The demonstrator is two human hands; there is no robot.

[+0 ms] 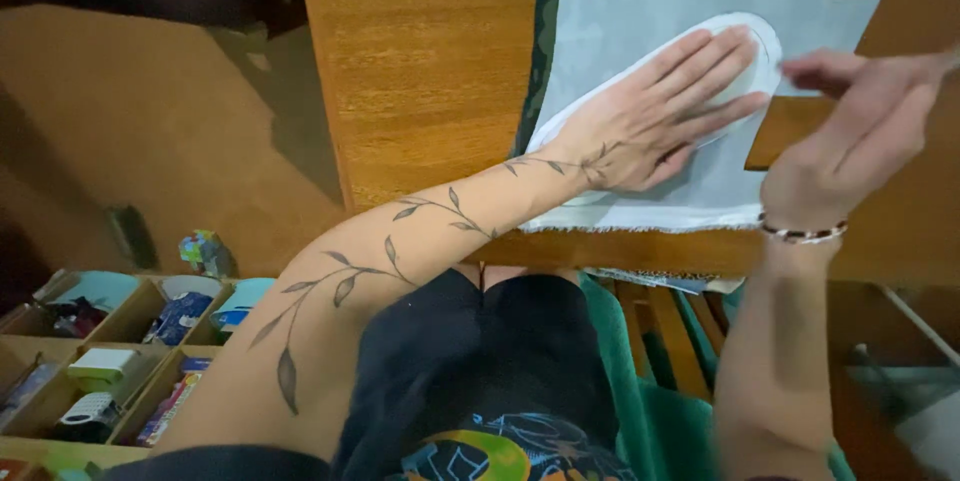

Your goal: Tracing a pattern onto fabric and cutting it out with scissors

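Head view, looking down. Left hand point(665, 111) lay flat and unclenched, fingers together, pressed on a white oval pattern piece point(760, 36) atop a pale blue-grey fabric sheet point(640, 1); grasped nothing. Leaf-vine tattoo ran along the left forearm. Right hand point(850, 131) hovered just right of the oval's tip, above the fabric's cut edge, motion-blurred, loosely curled; beaded bracelet point(803, 233) at the wrist; anything pinched between its fingertips could not be told. Fabric spread on a wooden table point(420, 61), frayed lower hem lying just inside the table's near edge, right side cut into a stepped notch with bare wood showing through. Oval piece sat wholly within the fabric, rounded tip near the notch. Dark green patterned strip point(546, 41) bordered the fabric's left edge. Table's left edge dropped to open tan floor point(180, 131), roomy and mostly bare apart from a small dark object and a crumpled colourful scrap point(205, 249). Lower left, wooden divided organizer point(130, 316) with compartments of mixed small supplies, well apart from both hands. Below the table edge, black shirt, green cloth point(620, 381) and wooden slats.
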